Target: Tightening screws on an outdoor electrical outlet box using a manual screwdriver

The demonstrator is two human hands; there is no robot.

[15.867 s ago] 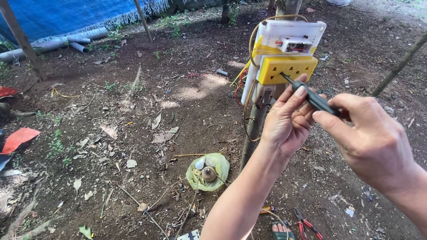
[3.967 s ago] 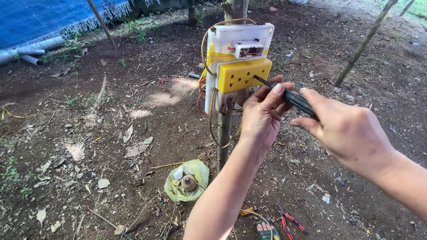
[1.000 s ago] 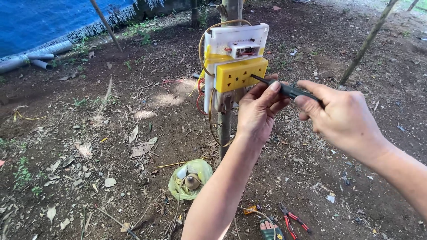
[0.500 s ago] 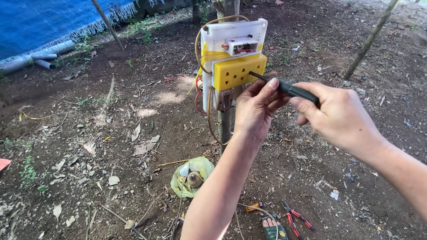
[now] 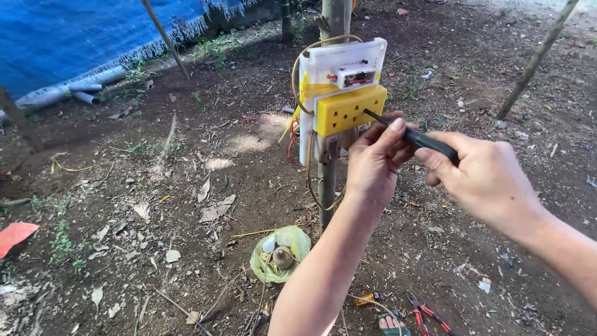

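Tarp: blue tarp [image 5: 68, 37], far upper L.
Bag: green bag [image 5: 281, 252] on dirt by post base.
Socket: yellow socket block [image 5: 348, 109] on white board [image 5: 342, 62], fixed to post [image 5: 328, 186].
L hand [image 5: 373, 162]: fingers pinched on screwdriver [image 5: 413, 135] shaft near tip; tip at socket's R edge.
R hand [image 5: 488, 180]: closed round handle.
Pliers: red pliers [image 5: 426, 311] on ground, btm.

Ground here is just bare brown dirt [image 5: 155, 205] with dry leaves and twigs scattered all over it, plus a thin wooden post [image 5: 328, 186] stuck upright in the middle. Right by the foot of the post sits a crumpled yellow-green plastic bag [image 5: 281, 254] with a couple of small round bits in it, and red-handled pliers [image 5: 426, 313] lie near the bottom edge. Over at the far left there are grey pipes [image 5: 68, 92] lying along the blue tarp [image 5: 74, 37], and a flat red scrap [image 5: 15, 235] lies at the left edge.
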